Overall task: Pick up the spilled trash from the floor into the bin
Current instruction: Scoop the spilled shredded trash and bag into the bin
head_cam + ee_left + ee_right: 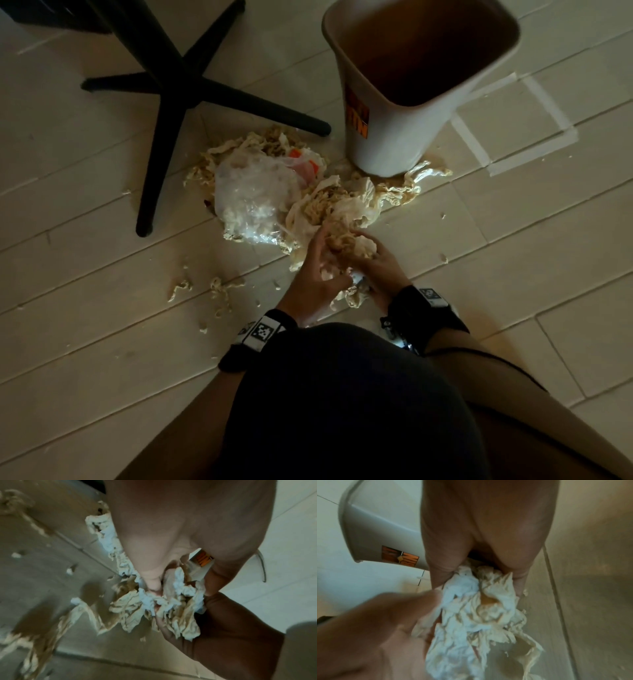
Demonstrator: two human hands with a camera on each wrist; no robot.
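Note:
A white bin (387,144) with an orange label stands upright on the pale floor, its mouth open. Before it lies the spilled trash: crumpled beige paper (329,202) and a clear plastic bag (250,195). At the pile's near edge my left hand (323,260) and right hand (370,255) both grip one wad of crumpled paper (346,240). In the left wrist view my thumb and fingers pinch the wad (159,601), with the right hand (231,622) beneath it. In the right wrist view the wad (479,601) fills my right hand, and the bin (376,534) shows behind.
A black chair base (178,96) spreads its legs just left of the pile. Small paper scraps (219,294) lie scattered on the floor at the near left. Tape lines (534,137) mark the floor right of the bin. My dark-clothed knee (342,394) fills the bottom.

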